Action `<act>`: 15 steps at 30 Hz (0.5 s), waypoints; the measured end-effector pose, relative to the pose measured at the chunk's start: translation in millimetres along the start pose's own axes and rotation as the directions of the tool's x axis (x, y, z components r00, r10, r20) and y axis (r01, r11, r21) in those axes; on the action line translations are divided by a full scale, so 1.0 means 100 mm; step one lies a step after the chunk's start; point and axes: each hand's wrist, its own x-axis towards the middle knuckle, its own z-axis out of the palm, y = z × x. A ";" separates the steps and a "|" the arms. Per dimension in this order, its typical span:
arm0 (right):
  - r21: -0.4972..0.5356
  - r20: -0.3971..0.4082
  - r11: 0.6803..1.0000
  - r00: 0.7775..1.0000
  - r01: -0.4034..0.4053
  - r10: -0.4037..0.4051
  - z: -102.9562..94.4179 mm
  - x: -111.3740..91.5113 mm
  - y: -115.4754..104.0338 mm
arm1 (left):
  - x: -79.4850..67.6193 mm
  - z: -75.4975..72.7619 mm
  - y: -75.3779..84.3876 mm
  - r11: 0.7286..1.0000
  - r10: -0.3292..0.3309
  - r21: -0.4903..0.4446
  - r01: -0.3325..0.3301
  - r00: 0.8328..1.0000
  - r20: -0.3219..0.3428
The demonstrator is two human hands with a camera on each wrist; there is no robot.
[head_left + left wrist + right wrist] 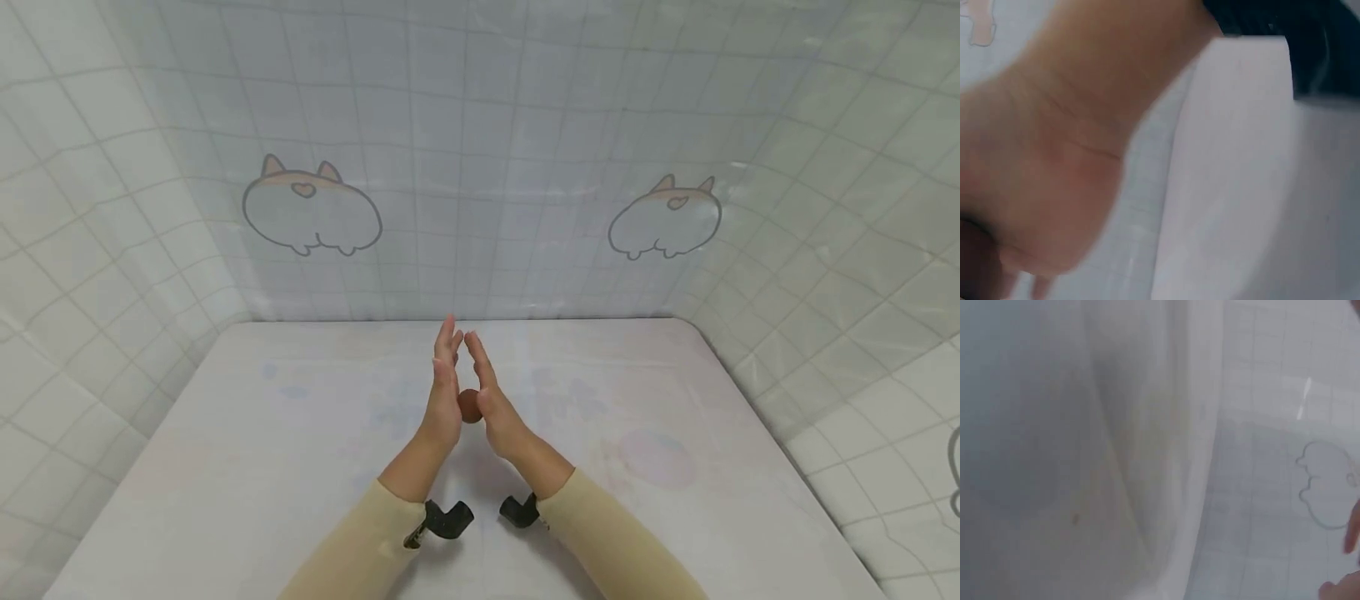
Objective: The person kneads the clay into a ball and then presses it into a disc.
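Observation:
A small brown ball (470, 406) sits between the two palms in the head view, above the white table. My left hand (446, 398) is upright on its edge with its fingers straight, the palm against the ball's left side. Facing it, my right hand (498, 410) leans in from the other side, fingers extended, its palm against the ball. The fingertips of both hands come close together at the top. In the left wrist view, part of the ball (975, 265) shows below the left palm (1047, 181). Only a few fingers (1352, 531) appear at the right wrist view's edge.
The white table (300, 433) has faint pastel patches. Behind it and at both sides rises a gridded white sheet (487, 167) with cartoon animal drawings. Black wrist-camera mounts (450, 520) stick out from the beige sleeves (367, 542).

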 end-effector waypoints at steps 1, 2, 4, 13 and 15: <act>0.013 0.002 0.999 0.999 0.048 -0.048 0.01 0.00 0.00 | 0.00 -0.01 -0.02 1.000 -0.020 0.017 0.020 1.000 -0.003; 0.018 0.001 0.996 0.996 0.092 -0.092 0.02 0.00 -0.01 | 0.00 -0.01 -0.04 0.998 -0.041 0.036 0.041 0.999 -0.003; 0.024 -0.011 0.989 0.990 0.144 -0.144 0.03 -0.01 -0.02 | 0.00 -0.01 -0.10 0.994 -0.085 0.068 0.085 0.996 0.000; -0.046 -0.184 0.996 0.979 0.081 -0.088 0.02 -0.03 -0.12 | -0.13 0.04 -0.22 0.962 -0.223 0.179 0.205 0.971 0.088; -0.075 -0.218 0.995 0.973 0.064 -0.079 -0.01 -0.02 -0.14 | -0.17 0.06 -0.22 0.958 -0.235 0.195 0.209 0.965 0.120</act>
